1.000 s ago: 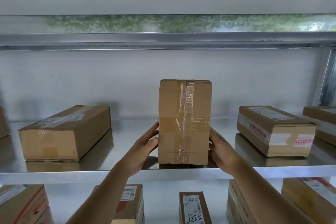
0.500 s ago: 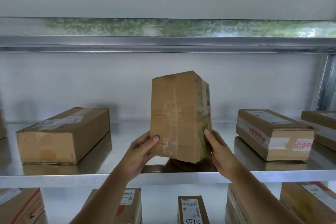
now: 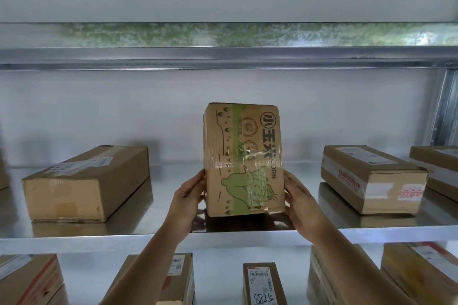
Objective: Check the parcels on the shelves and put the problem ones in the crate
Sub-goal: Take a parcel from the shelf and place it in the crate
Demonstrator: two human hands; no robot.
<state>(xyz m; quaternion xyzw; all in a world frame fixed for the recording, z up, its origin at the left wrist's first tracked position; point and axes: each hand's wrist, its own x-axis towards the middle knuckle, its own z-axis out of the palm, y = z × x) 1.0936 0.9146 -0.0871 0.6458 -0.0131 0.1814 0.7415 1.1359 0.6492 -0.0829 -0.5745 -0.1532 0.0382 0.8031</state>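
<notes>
The box (image 3: pixel 244 158) is matt brown cardboard printed in green and black, banded with glossy clear tape that wrinkles and catches the light. The shelf (image 3: pixel 148 230) is smooth bright sheet metal — shiny enough to mirror the boxes on it. The side parcel (image 3: pixel 86 181) is plain matt cardboard with a paper label — its tape glossy too.

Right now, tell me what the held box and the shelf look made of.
Held box: brown corrugated cardboard, matte, printed green, with glossy clear tape glinting around its middle. Shelf: seemingly galvanised sheet metal, silvery and smooth; it mirrors the boxes.
</notes>
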